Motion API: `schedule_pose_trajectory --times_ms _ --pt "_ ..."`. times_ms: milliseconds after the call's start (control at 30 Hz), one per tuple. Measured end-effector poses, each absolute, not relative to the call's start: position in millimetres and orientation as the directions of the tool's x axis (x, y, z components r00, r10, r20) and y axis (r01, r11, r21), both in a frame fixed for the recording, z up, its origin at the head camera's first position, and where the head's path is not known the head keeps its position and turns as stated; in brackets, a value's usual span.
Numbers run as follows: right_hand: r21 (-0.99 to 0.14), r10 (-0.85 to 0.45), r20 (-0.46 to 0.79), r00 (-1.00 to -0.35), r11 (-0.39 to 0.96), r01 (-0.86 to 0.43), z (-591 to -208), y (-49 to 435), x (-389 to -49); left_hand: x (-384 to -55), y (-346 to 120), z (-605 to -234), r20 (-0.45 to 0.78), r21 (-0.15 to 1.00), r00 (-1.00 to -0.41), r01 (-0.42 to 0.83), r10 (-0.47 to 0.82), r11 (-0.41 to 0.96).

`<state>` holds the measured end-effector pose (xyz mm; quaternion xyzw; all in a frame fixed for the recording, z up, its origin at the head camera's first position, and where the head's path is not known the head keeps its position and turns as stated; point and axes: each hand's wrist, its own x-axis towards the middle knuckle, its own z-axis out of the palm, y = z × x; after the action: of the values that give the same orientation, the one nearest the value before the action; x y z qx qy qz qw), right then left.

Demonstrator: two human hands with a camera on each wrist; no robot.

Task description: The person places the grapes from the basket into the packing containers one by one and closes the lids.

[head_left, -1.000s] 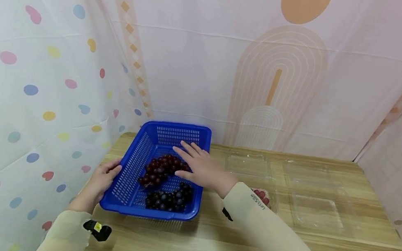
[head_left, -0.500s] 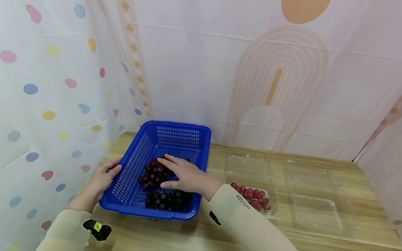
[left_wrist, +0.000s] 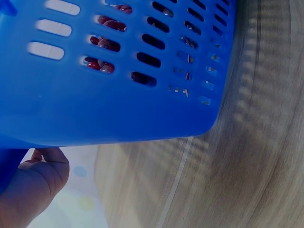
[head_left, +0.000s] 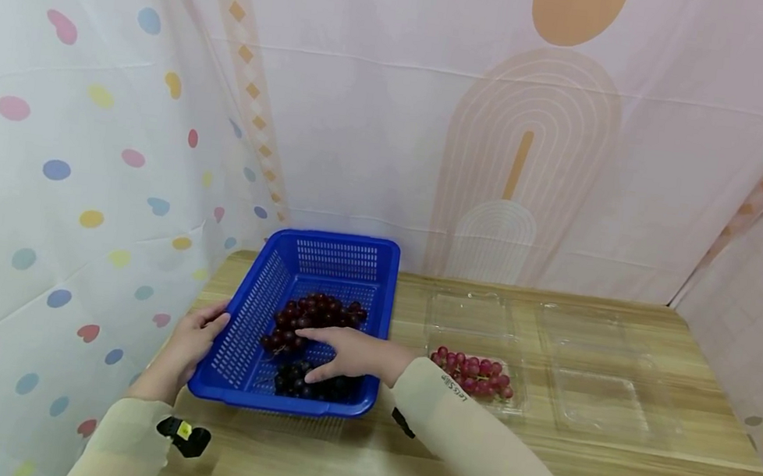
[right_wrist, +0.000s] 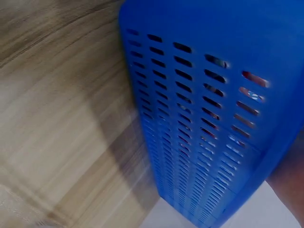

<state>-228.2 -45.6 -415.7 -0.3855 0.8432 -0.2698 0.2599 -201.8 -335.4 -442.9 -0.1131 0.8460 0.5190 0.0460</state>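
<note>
Black grapes [head_left: 316, 390] first, since they're right under the right grip [head_left: 356, 351]: they're in the near right part of a blue basket [head_left: 342, 259], up against the near end, bunch running pretty much left to right. Right grip comes in over the basket's right rim, thumb and forefinger spread, thumb over the black bunch, forefinger pointing left at the dark red grapes [head_left: 318, 311]. Can't tell if it's actually pressing on anything, and the other fingers are hidden.

Dark red bunch sits just beyond, slanting from near left to far right, with a bit of stem poking out at the near left end. Most of the spare floor in the basket is at the far end.

Basket's long axis runs away from the person, near end swung slightly left. Left grip [head_left: 199, 333] has its fingers curled on the left rim, close to the left edge of the worktop [head_left: 398, 468]. To the right there's a strip of bare wood, then an opened clear box [head_left: 518, 387] with pink-red grapes [head_left: 472, 374], lid folded away, and another opened clear box [head_left: 600, 396] beside it. Patterned curtain [head_left: 366, 126] behind.
</note>
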Motion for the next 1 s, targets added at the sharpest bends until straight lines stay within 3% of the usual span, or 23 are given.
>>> schedule_pose_trajectory --times_ms 367,1000 --pt "-0.644 -0.780 -0.257 -0.571 0.579 -0.501 -421.8 -55.2 -223.6 -200.8 -333.9 -440.7 -0.218 0.867 -0.966 -0.256 -0.138 0.428" --pt "-0.512 -0.766 -0.298 -0.570 0.632 -0.582 -426.1 -61.2 -217.2 -200.0 -334.0 -441.6 -0.205 0.864 -0.969 -0.247 -0.141 0.439"
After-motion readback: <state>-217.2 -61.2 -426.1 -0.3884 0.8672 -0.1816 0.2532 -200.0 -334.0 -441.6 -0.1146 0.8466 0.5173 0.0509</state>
